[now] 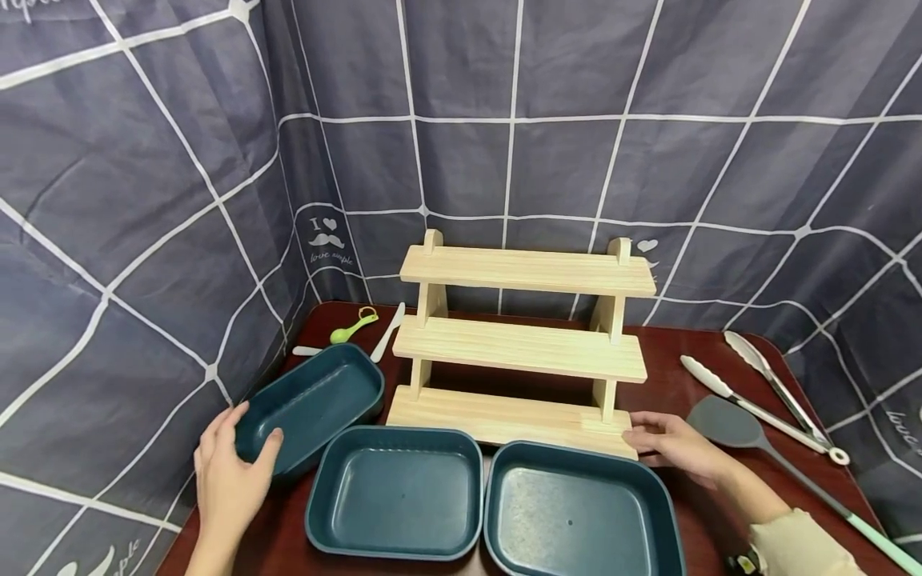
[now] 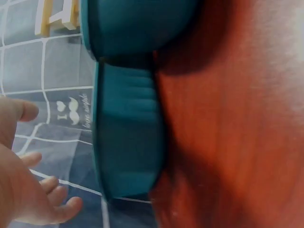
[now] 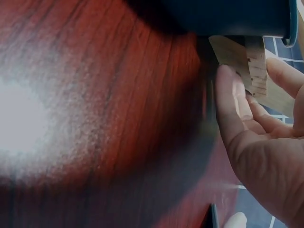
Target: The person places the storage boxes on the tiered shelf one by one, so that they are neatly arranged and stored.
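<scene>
A three-tier wooden display shelf (image 1: 519, 344) stands upright at the back of the table. My right hand (image 1: 680, 448) grips the right end of its bottom board (image 3: 256, 71), thumb on one side and fingers on the other. At the left, my left hand (image 1: 232, 472) hovers over the near corner of a dark teal bin (image 1: 317, 408), thumb and fingers spread. In the left wrist view, the left fingers (image 2: 57, 194) are loosely bent and apart from that bin's wall (image 2: 128, 137). Two more teal bins, a middle one (image 1: 399, 496) and a right one (image 1: 576, 512), sit in front of the shelf.
Behind the left bin lie a green measuring spoon (image 1: 353, 326) and a white knife (image 1: 389, 332). On the right are metal-and-white tongs (image 1: 763, 400) and a grey spatula (image 1: 727, 422) with a mint handle. Grey checked cloth (image 1: 576, 160) hangs around the table.
</scene>
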